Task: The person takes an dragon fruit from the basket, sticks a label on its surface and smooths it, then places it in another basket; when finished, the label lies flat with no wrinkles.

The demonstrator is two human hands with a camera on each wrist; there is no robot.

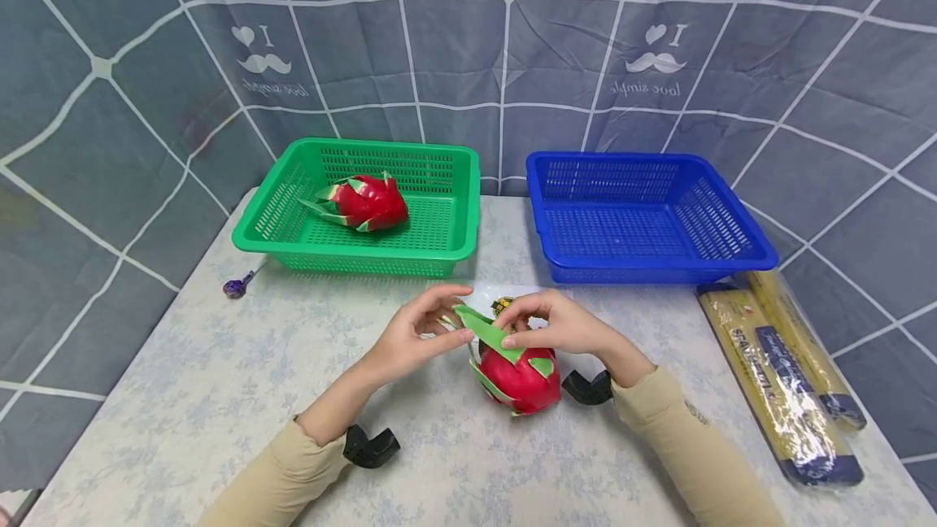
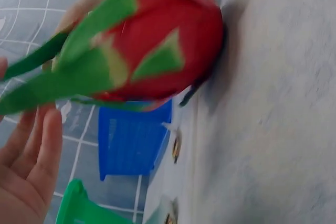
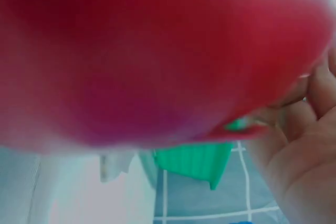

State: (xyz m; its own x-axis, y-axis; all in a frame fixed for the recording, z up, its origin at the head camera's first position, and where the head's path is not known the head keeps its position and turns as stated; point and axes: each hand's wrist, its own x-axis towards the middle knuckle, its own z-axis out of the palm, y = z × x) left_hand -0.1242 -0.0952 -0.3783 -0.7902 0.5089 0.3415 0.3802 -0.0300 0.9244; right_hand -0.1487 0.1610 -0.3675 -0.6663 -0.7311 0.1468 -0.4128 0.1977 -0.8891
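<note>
A red dragon fruit (image 1: 521, 385) with green leaf tips is held near the middle of the table, its leafy end pointing up and left. My right hand (image 1: 552, 324) grips it by the leafy upper side, thumb and fingers bent against it. Beside the leaf tips is my left hand (image 1: 424, 328), thumb and fingers spread apart around them; in the left wrist view its fingers are fairly straight beside the long leaves. Most of the right wrist view is filled by the blurred fruit (image 3: 147, 56). A second dragon fruit (image 1: 369, 203) lies in the green basket (image 1: 359, 263).
A blue basket (image 1: 651, 273) stands back right. Two spaghetti packs (image 1: 779, 389) lie along the right side. A purple-wrapped lollipop (image 1: 236, 287) lies at left. Behind the hands is a white item with a yellow-and-black print (image 1: 502, 305), partly hidden. Grey tile-patterned cloth surrounds the table.
</note>
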